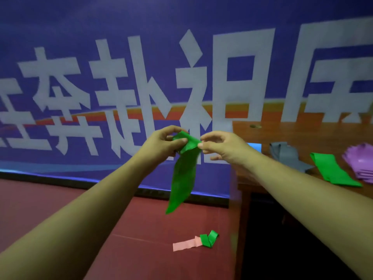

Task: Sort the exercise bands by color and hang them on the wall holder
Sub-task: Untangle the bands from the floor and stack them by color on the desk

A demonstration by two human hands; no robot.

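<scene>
A green exercise band [184, 174] hangs in mid-air in front of the blue wall banner. Both hands pinch its top end: my left hand [164, 141] grips the left side and my right hand [219, 145] holds the right corner between thumb and fingers. The band's free end dangles toward the floor. On the wooden table at the right lie a grey band [286, 155], another green band [333, 170] and a stack of purple bands [361, 160]. On the red floor lie a pink band [185, 245] and a small folded green band [210, 239]. No wall holder is visible.
A blue banner [121, 77] with large white characters covers the wall ahead. The wooden table [302, 132] stands at the right, its edge near my right forearm, with a light blue object [255, 146] partly hidden behind my right hand. Red floor [60, 209] spreads below.
</scene>
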